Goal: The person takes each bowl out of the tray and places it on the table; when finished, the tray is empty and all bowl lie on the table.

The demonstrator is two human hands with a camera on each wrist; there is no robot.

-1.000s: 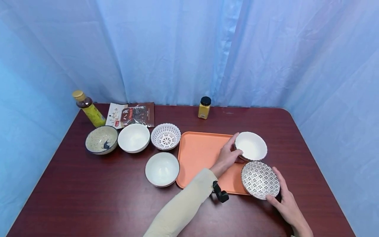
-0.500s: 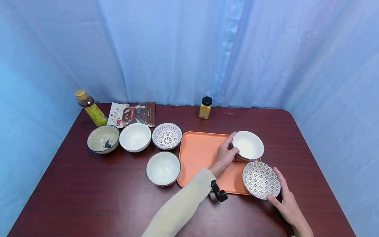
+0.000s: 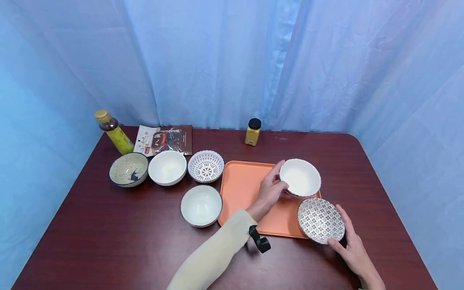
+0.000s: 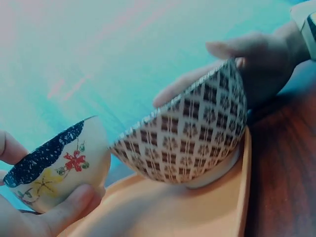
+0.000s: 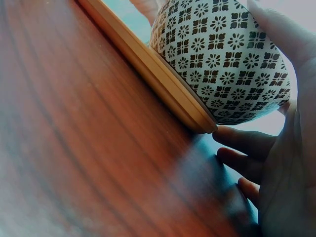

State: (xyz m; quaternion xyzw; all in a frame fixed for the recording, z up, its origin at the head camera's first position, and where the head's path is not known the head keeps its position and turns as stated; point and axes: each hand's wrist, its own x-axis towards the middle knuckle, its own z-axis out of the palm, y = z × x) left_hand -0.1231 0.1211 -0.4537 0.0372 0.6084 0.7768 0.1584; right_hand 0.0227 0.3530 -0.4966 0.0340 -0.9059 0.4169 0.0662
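Note:
My left hand [image 3: 269, 190] pinches the left side of a bowl [image 3: 300, 178] with a white inside, near the back right corner of the orange tray [image 3: 241, 183]. Dark blue speckling along the rim and red and yellow flowers mark its outside, as the left wrist view shows of this floral bowl [image 4: 79, 163]. My right hand [image 3: 351, 245] holds the right side of a brown-and-white patterned bowl [image 3: 321, 220] at the tray's front right corner. That patterned bowl [image 5: 222, 64] has its foot on the tray. The two bowls are side by side; whether the floral bowl's foot touches the tray is hidden.
Left of the tray are a plain white-inside bowl [image 3: 201, 206], a fluted patterned bowl [image 3: 206, 166], a white bowl [image 3: 167, 168] and a speckled bowl [image 3: 128, 169]. Behind them lie a spice packet [image 3: 169, 139] and a leaning bottle [image 3: 115, 132]. A black-lidded yellow jar [image 3: 253, 132] stands farther back.
My left hand has drawn the floral bowl a little to the left, farther over the tray. The right hand and patterned bowl have stayed in place. The head view has shifted slightly.

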